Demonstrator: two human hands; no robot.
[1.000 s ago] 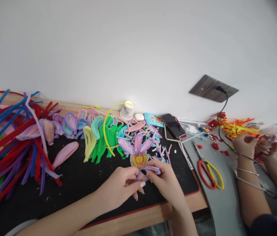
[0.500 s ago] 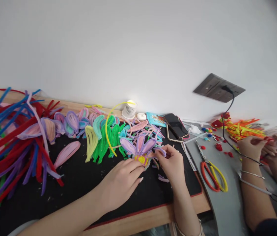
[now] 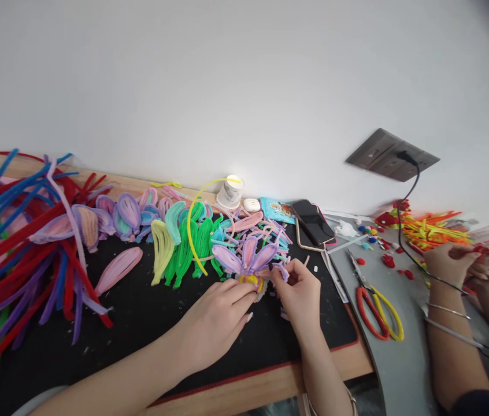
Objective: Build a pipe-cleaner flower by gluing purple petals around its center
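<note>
Between my hands is a pipe-cleaner flower [image 3: 249,257] with purple-edged pink petals around a yellow and pink center. My left hand [image 3: 221,315] holds it at the center, its fingers closed and partly covering the yellow. With thumb and fingertips, my right hand [image 3: 297,286] pinches the flower's right-hand petal [image 3: 281,271]. Behind the flower lies a heap of short pastel pipe-cleaner pieces [image 3: 266,228]. Green pipe-cleaner leaves [image 3: 184,251] and a yellow-green one [image 3: 162,245] rest to its left, and a single pink petal [image 3: 118,268] lies farther left.
A large bundle of red, blue and purple pipe cleaners [image 3: 32,242] covers the left side. Along the wall stand a paper cup [image 3: 229,193] and phones [image 3: 312,222]. Red-and-yellow-handled pliers [image 3: 374,309] lie on the grey table, beside a co-worker's hands [image 3: 465,268].
My right hand has shifted slightly left and down along the petal, whose tip now bends more toward my fingers. My left hand keeps its hold, covering a bit more of the center.
</note>
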